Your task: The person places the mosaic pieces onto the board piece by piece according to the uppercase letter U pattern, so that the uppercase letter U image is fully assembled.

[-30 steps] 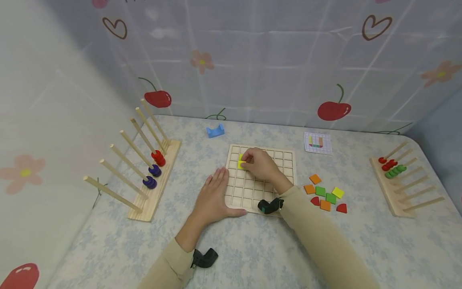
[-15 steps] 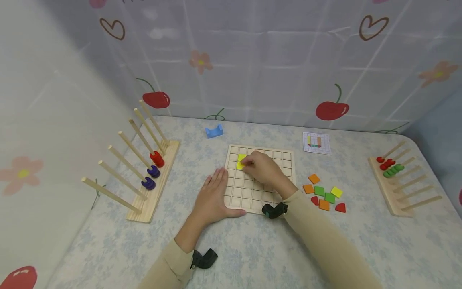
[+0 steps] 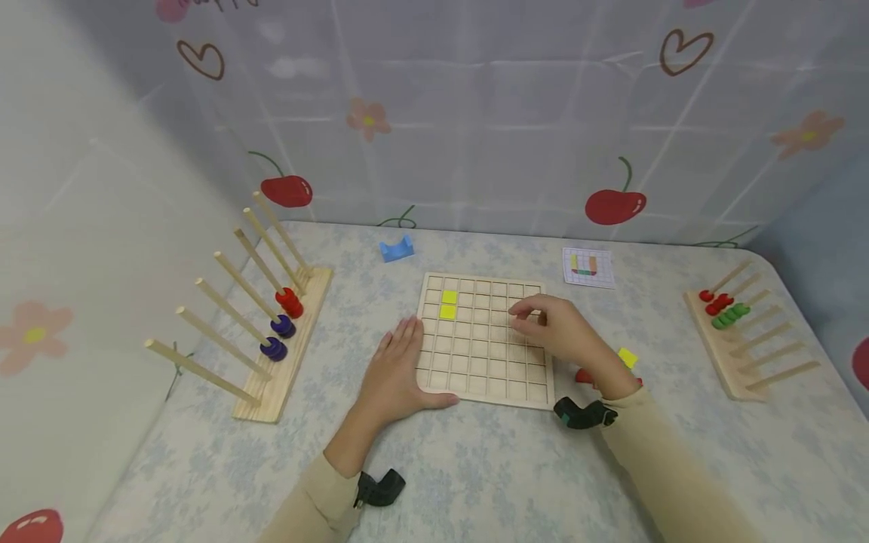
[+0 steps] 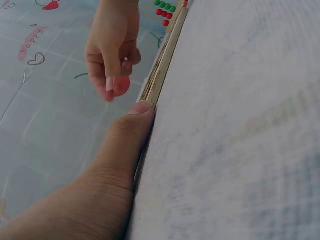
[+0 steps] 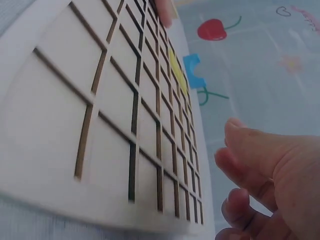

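A wooden grid board lies on the table in the head view. Two yellow square tiles sit in neighbouring cells near its upper left corner, one above the other. My left hand rests flat along the board's left edge, its thumb stretched by the near edge. In the left wrist view that thumb touches the board's side. Over the right part of the board hovers my right hand, fingers loosely bent and nothing between them. The right wrist view shows this hand above the grid, with its fingertips apart.
Right of the board, a yellow tile and a red piece show around my right wrist, which hides other pieces. A pattern card and a blue holder lie behind. Pegged bead stands flank both sides.
My right hand has left the yellow tiles and moved right across the board, leaving both in their cells. My left hand stays at the board's edge. The head view has shifted slightly.
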`<state>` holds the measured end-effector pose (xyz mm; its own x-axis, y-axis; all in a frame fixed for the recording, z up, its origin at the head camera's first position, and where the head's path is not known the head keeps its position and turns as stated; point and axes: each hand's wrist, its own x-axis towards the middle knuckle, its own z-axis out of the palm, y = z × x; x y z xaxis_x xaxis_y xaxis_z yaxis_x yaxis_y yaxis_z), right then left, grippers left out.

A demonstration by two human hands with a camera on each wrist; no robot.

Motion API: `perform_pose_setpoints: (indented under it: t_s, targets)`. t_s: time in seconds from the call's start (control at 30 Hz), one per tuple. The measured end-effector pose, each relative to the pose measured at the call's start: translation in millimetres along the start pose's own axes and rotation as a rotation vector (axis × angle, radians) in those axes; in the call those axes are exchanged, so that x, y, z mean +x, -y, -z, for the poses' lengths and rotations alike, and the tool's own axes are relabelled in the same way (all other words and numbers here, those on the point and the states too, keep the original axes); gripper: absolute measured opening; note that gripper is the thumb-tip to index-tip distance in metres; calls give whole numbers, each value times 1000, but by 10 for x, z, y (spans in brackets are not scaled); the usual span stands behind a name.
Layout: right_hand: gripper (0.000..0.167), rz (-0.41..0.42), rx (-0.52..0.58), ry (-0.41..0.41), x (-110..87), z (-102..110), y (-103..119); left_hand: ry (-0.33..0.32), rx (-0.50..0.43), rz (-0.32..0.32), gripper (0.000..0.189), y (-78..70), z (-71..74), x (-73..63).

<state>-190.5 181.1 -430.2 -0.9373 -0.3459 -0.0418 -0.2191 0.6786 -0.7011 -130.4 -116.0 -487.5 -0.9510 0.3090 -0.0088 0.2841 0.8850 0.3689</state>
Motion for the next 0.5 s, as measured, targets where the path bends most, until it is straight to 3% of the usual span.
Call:
perform_pose_setpoints:
  t_s: [0.2,0.5]
  targets:
    - [27,-116,-8,-22,-296,243,-247,-4,-6,-3,142,10,3,-5]
    - [34,-201,-110,-106,-692,532,-579,-8,5,-7,141,16,-23,8]
